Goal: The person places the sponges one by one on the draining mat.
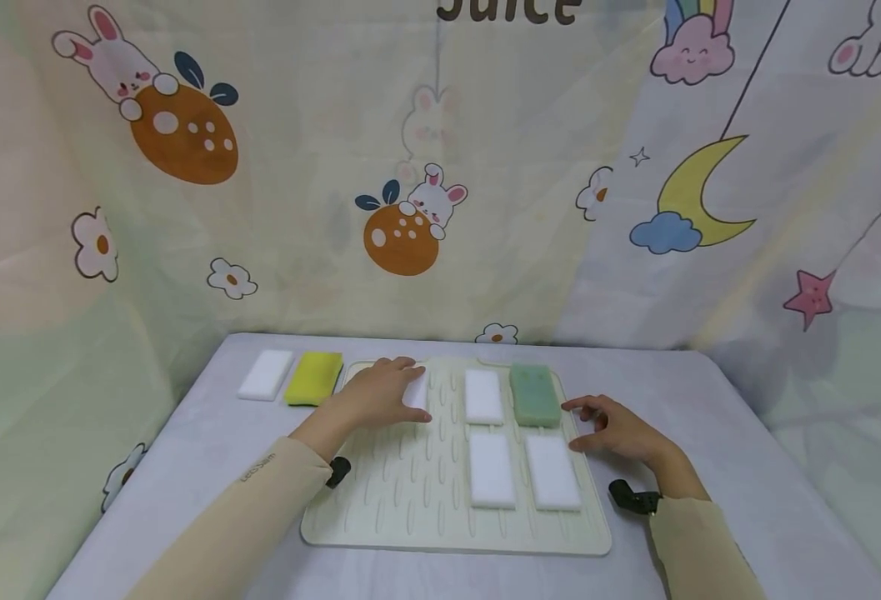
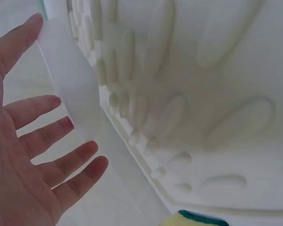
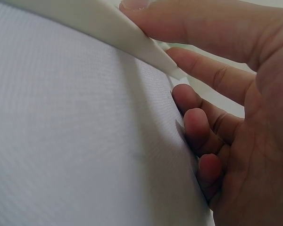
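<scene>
A cream ribbed drying mat (image 1: 395, 517) lies on the table. At its far left part my left hand (image 1: 376, 396) spans a white sponge block (image 1: 416, 390), partly hidden under it. In the left wrist view the fingers are spread and fairly straight, with thumb and fingertips at the edge of the white block (image 2: 68, 70). My right hand (image 1: 623, 433) rests at the mat's right edge, index fingertip close to a green sponge (image 1: 535, 396). The right wrist view shows the thumb touching the mat's rim (image 3: 118, 28), the other fingers loosely bent, nothing held.
More white blocks stand on the mat's right half: one (image 1: 483, 396) beside the green sponge, two (image 1: 492, 471) nearer the front. Left of the mat, on the white cloth (image 1: 207, 500), lie a yellow sponge (image 1: 315, 377) and another white block (image 1: 266, 375). A printed curtain (image 1: 297, 208) hangs behind.
</scene>
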Tool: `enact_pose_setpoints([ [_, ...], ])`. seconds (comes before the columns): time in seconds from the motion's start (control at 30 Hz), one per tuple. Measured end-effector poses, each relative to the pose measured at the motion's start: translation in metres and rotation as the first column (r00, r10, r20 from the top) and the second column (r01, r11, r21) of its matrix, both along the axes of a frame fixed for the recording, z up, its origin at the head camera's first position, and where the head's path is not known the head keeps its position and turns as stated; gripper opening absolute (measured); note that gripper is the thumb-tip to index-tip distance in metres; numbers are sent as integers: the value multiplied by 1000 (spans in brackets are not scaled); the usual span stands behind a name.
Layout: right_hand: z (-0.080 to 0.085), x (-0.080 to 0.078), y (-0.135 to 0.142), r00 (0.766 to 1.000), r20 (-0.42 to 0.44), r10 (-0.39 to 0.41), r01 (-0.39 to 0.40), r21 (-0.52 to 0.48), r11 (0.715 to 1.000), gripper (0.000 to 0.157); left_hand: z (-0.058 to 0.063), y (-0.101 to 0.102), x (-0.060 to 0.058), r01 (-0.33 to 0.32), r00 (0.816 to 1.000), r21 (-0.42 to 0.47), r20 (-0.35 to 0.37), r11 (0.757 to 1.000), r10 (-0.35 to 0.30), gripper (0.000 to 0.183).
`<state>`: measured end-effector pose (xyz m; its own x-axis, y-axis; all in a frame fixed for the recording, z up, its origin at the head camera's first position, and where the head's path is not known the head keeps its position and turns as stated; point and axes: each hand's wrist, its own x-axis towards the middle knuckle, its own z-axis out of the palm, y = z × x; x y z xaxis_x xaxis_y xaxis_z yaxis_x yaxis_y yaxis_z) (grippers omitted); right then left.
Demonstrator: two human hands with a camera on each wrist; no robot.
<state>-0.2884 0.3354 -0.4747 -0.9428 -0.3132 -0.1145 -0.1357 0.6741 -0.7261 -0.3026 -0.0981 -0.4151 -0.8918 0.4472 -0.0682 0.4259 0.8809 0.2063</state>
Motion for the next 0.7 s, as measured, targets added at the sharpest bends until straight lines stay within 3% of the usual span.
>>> enact_pose_setpoints([
  [0.37,-2,-1,-1,1000,9,-8,8,-5,1000,69,-8,19,-10,-20,999,-20,35,1000,20,90],
  [0.7,-3,-1,-1,1000,2,-25,25,10,1000,69,-10,31,-14,0,999,-23,37,1000,1,90],
])
